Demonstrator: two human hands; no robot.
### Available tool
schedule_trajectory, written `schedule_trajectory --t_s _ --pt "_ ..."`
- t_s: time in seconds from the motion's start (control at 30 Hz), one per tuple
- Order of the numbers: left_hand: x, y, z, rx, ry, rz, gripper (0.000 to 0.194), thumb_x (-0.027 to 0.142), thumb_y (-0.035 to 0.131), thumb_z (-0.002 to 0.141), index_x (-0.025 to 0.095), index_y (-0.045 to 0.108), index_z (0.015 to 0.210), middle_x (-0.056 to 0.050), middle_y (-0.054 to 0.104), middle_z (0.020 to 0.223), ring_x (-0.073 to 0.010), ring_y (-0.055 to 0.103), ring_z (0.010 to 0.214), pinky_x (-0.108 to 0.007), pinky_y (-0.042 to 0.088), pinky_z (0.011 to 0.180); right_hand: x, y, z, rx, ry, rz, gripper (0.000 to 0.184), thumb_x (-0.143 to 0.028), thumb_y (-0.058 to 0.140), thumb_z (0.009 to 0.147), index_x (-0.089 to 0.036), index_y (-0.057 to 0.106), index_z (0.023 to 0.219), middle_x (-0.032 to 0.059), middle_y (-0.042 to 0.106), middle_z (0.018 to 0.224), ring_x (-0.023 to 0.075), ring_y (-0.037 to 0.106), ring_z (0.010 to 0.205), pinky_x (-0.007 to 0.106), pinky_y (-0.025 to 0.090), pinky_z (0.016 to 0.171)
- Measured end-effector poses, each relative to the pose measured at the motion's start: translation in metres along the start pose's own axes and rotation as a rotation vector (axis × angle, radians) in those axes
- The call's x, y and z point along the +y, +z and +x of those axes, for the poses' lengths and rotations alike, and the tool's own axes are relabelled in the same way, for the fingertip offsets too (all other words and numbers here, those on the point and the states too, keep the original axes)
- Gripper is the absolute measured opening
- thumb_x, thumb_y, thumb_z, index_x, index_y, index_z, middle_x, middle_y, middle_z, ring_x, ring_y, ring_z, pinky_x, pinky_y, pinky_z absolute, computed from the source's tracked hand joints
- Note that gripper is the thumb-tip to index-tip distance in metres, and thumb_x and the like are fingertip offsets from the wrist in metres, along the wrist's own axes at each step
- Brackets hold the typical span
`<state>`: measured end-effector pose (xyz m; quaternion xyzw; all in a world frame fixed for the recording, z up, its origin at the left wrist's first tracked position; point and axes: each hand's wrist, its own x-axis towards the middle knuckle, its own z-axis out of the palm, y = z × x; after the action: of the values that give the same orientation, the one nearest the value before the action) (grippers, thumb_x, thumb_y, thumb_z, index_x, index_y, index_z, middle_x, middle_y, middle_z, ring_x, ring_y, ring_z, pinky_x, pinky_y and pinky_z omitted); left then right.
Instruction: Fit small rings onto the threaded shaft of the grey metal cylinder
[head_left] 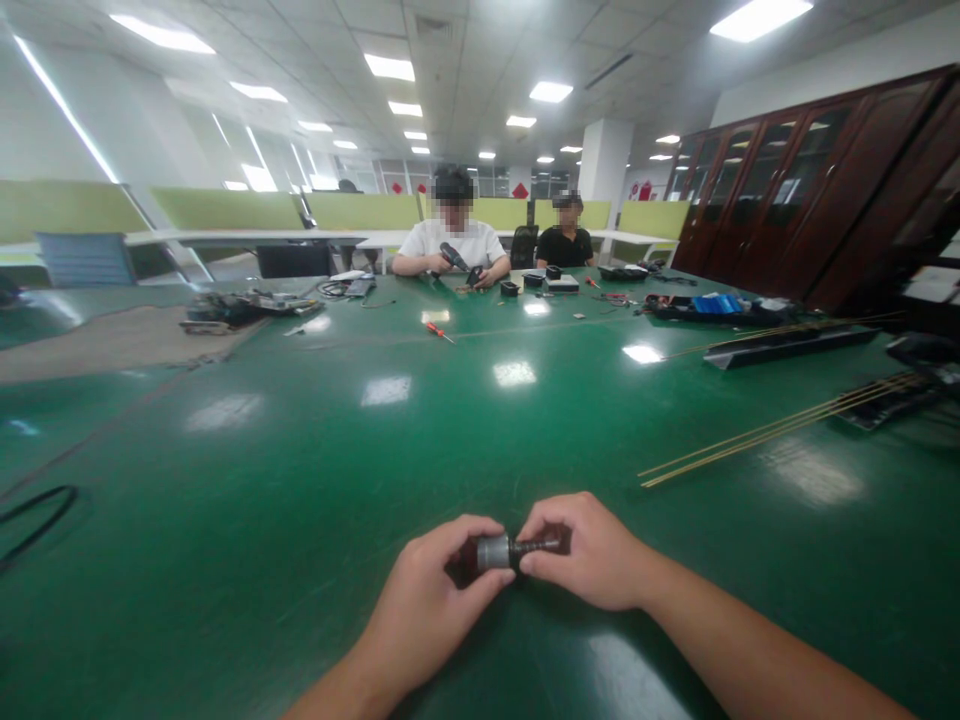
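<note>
Low in the view, close to the green tabletop (450,440), my two hands meet around a small motor-like part. It has a silver-grey cylindrical body (493,552) and a dark, thin ribbed shaft (536,547) pointing right. My left hand (442,590) is closed around the cylinder, thumb below and fingers above. At the shaft's base, my right hand (589,550) pinches with thumb and fingertips, and the shaft's end reaches under its palm. The cylinder's left end is hidden in the left hand's shadow.
A red screwdriver (437,330) lies ahead on the table. Thin brass-coloured rods (780,430) and a black channel (795,347) lie at right, a black cable (37,520) at left. Across the table, a person in white (450,240) holds a power drill (454,257); another sits beside.
</note>
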<state>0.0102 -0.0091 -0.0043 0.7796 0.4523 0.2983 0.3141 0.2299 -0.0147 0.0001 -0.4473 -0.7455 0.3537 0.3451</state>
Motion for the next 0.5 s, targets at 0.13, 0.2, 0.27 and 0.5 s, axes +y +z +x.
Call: schedule_trajectory --t_s 0.13,0.2,0.27,0.5 --pt "-0.0020 0.0003 0.0000 0.004 0.011 0.012 0.024 0.023 0.074 0.080 0.028 0.069 0.103 0.004 0.073 0.092 -0.0156 0.065 0.080 -0.026 0.047 0.074 0.0012 0.0004 0.0003 0.001 0.019 0.009 0.005 -0.019 0.074 0.075 -0.017 0.075 0.079 -0.0013 0.067 0.070 0.0135 0.057 0.065 0.023 0.039 0.062" --pt "-0.0020 0.0004 -0.0002 0.006 0.008 0.015 0.024 0.023 0.074 0.080 0.028 0.070 0.103 0.004 0.073 0.092 -0.0157 0.065 0.080 -0.026 0.047 0.074 0.0022 0.0007 0.0000 0.003 0.024 0.013 0.004 -0.019 0.074 0.075 -0.017 0.074 0.079 -0.0012 0.067 0.070 0.0135 0.057 0.065 0.023 0.039 0.062" --pt "-0.0012 0.0003 -0.0002 0.005 0.004 0.016 0.024 0.023 0.074 0.079 0.028 0.070 0.102 0.004 0.073 0.091 -0.0157 0.065 0.079 -0.026 0.047 0.074 0.0030 0.0009 -0.0005 0.002 0.029 0.011 0.004 -0.019 0.074 0.075 -0.017 0.074 0.079 -0.0014 0.066 0.069 0.0132 0.056 0.064 0.023 0.039 0.061" --pt "-0.0002 -0.0004 0.0002 0.011 0.000 0.015 0.025 0.022 0.074 0.079 0.028 0.070 0.102 0.004 0.073 0.091 -0.0156 0.065 0.079 -0.026 0.047 0.073 0.0030 0.0003 -0.0007 0.005 0.034 0.016 0.004 -0.019 0.073 0.076 -0.017 0.073 0.079 -0.0015 0.065 0.068 0.0127 0.054 0.062 0.022 0.038 0.058"
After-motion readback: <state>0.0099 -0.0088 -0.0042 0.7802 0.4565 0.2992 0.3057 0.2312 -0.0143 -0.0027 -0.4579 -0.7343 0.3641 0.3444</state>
